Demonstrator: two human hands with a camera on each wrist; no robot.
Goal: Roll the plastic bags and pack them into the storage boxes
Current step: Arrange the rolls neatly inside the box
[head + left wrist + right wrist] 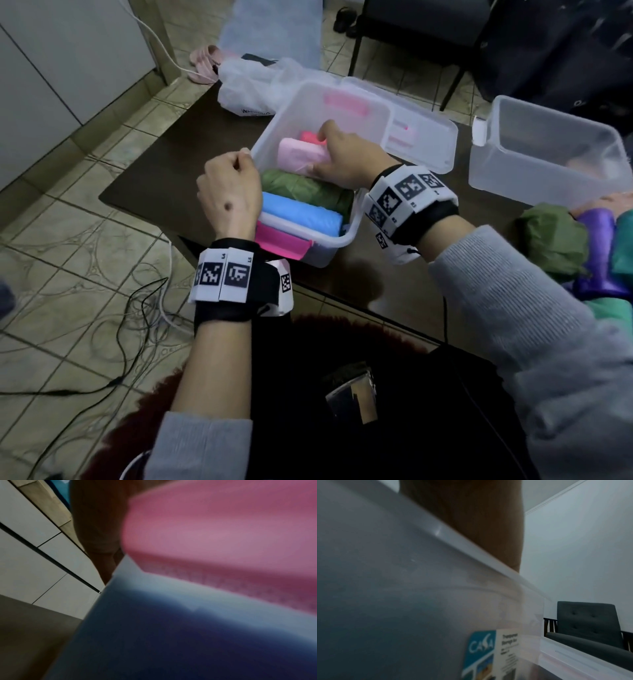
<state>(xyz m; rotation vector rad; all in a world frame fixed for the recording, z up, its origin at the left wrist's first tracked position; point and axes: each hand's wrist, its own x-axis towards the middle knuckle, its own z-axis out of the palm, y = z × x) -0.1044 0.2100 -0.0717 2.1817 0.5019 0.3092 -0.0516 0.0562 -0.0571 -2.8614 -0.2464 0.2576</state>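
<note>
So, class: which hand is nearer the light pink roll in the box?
Right. The right hand grips the light pink roll inside the box; the left hand holds the box's left rim, apart from the roll.

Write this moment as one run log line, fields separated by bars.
step: packing | right hand: grips light pink rolled bag in clear plastic storage box | left hand: holds box rim | second clear box: unfilled

The box (291,113) is packed with rolls (301,212) up front; open space remains only at its far end.
</note>
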